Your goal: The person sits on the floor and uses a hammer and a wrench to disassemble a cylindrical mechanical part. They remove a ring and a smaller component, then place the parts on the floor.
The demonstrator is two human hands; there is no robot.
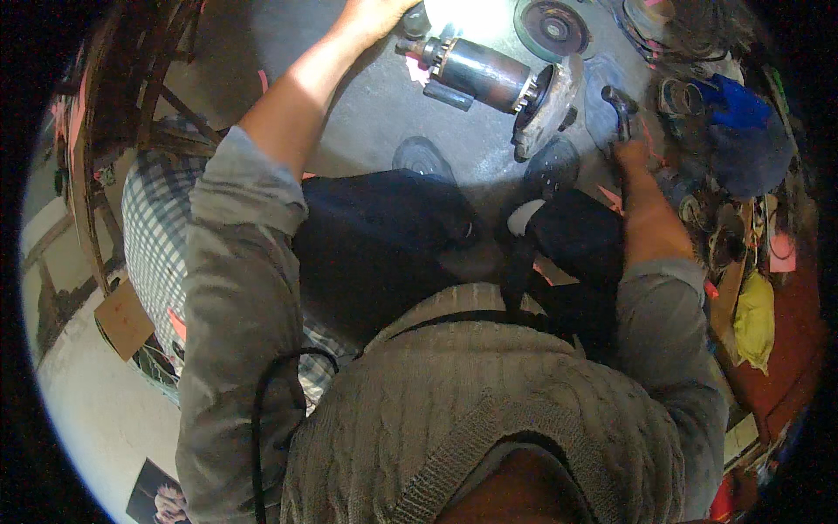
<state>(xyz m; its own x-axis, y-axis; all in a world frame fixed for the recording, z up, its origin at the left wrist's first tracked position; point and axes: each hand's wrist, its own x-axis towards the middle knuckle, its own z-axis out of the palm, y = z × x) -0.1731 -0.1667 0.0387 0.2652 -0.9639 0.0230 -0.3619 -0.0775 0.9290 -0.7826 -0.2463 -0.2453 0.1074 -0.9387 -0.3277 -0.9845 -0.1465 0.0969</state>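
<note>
Both hands work around the starter motor [489, 77].
Left hand [377, 12] touches its far end, fingers cut off, grip unclear; right hand [630, 144] beside its flange clamps a dark tool [618, 103].

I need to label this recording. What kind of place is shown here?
Probably a small repair workshop: a greasy starter motor lies on the floor, round metal discs lie nearby, and the right hand grips a dark tool.
</note>
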